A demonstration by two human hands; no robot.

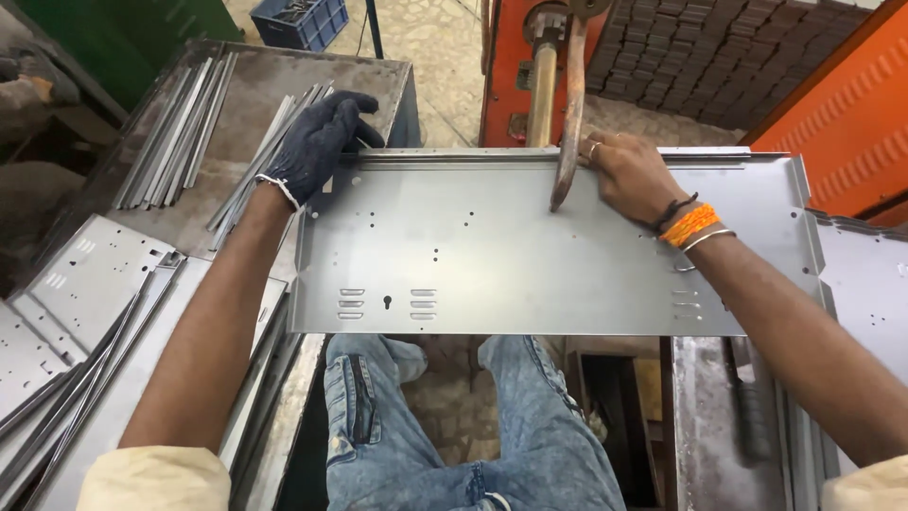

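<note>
A large grey sheet-metal panel [492,251] with bent edges, punched holes and slots lies flat across my lap area. My left hand [320,142], in a dark knit glove, rests on the panel's far left corner, next to a bundle of thin metal strips [274,151]. My bare right hand [626,175], with bracelets at the wrist, presses down on the panel's far edge. A rusty lever-like electrode arm [570,114] of an orange machine [511,66] comes down and touches the panel just left of my right hand.
A steel table [246,76] at left carries more metal strips [175,132]. Stacked panels [85,312] lie at lower left, another panel [865,284] at right. A blue crate [303,21] stands behind. Dark stacked parts [728,52] lie at the back right.
</note>
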